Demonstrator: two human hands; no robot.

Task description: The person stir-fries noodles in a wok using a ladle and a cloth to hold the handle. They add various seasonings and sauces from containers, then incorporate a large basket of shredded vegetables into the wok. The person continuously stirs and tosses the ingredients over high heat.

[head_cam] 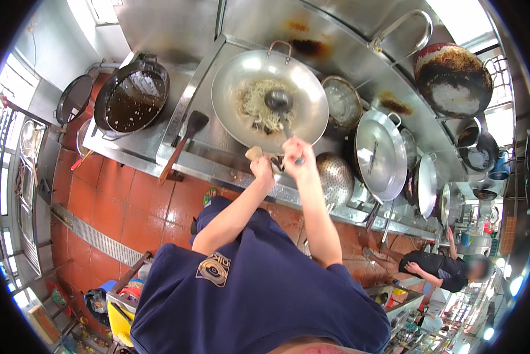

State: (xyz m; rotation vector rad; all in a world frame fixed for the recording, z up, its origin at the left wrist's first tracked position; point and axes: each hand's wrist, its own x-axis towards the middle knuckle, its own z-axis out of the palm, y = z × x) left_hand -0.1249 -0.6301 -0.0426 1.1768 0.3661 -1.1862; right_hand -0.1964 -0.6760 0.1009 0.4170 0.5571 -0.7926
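In front of me a large steel wok (229,95) sits on the stove, its far loop handle (281,43) pointing away. Pale shredded food (256,99) with dark pieces lies in its middle. My right hand (300,155) grips the handle of a ladle, whose dark bowl (279,101) rests over the food. Close beside it, my left hand (263,171) is closed at the wok's near rim around a tan item (254,153), possibly a folded cloth. The wok's near handle is mostly hidden by my hands.
Left are a dark-handled spatula (185,141) and a wide pan of dark liquid (134,99). A perforated strainer (334,180), a wire-rimmed sieve (343,101) and another wok (380,155) stand right. Farther right, a person (433,267) stands by the stove line.
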